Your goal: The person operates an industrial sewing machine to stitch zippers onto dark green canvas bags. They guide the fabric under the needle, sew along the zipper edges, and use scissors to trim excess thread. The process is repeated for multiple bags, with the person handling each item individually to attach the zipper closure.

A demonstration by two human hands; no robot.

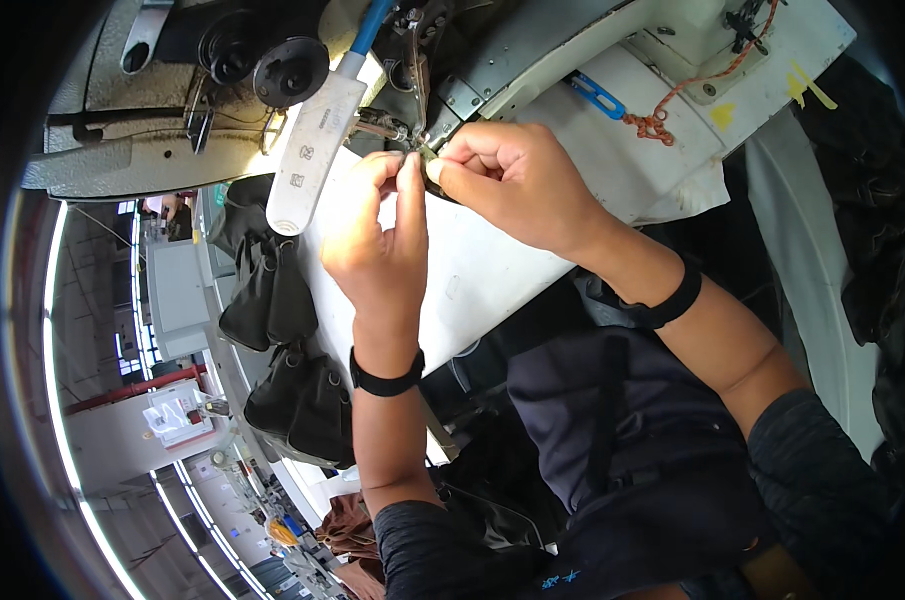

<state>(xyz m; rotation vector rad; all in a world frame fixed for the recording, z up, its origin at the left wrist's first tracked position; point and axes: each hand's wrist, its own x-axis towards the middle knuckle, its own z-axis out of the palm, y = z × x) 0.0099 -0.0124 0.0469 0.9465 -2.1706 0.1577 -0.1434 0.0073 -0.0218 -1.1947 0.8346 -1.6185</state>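
Observation:
Both hands meet close to the needle area of a sewing machine (502, 70). With thumb and fingertips, my right hand (517, 185) pinches a small olive-green strip (427, 153). Beside it, my left hand (377, 235) is closed at the fingertips, nearly touching the strip's near side. What lies between the left fingertips is too small and hidden to make out. Metal parts of the machine (418, 95) stand just beyond the fingertips. A white work surface (462, 265) lies under the hands.
A bright lamp (317, 150) with a blue neck juts out left of the hands. Dark bags (267, 300) hang or lie along the table's left side. A blue-handled tool (598, 95) on an orange cord (652, 125) rests at the right. Dark fabric (612, 400) covers my lap.

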